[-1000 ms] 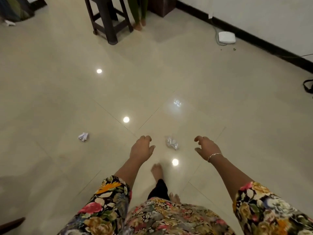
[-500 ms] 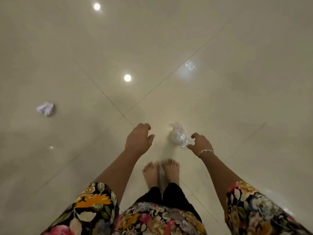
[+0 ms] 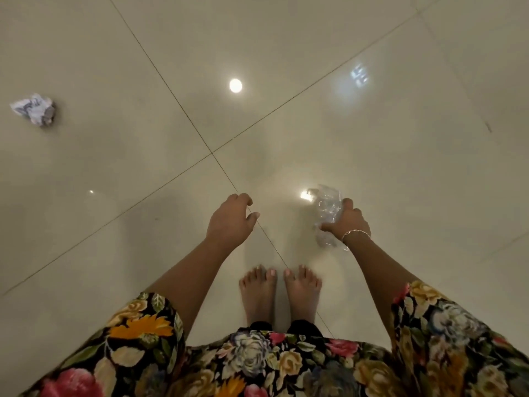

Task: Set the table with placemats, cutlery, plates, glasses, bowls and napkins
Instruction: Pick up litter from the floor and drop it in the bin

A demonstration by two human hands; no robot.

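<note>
Writing: grey marks show on the crumpled paper ball [image 3: 34, 108], too blurred to read.
Right hand [image 3: 347, 222]: grasping. Its fingers and thumb are curled round a piece of crumpled clear plastic [image 3: 327, 207].
Clear plastic, extent: it sticks out beyond the fingers on the far side and runs back under the wrist on the near side.
Clear plastic, place: in the right hand, ahead of the feet and to their right. Whether it touches the floor cannot be told.
Left hand [image 3: 229, 222]: released and holding nothing, back of the hand up, fingers loosely curled, thumb out to the side. It hangs over a grout line, apart from the plastic.
Bracelet [image 3: 356, 233]: thin, silver-coloured, round the right wrist.
Feet [image 3: 259, 293]: bare, side by side, toes forward, between the two forearms.
Clothing [image 3: 257, 362]: black cloth printed with large flowers, with sleeves to the elbow.
Floor [image 3: 372, 153]: glossy pale tiles. Two grout lines cross ahead of the left hand.
Reflections: a round light spot [image 3: 235, 85] lies beyond the crossing, and a smaller glare sits just beside the plastic.
Paper ball, place: on the floor at far left, well apart from both hands.
</note>
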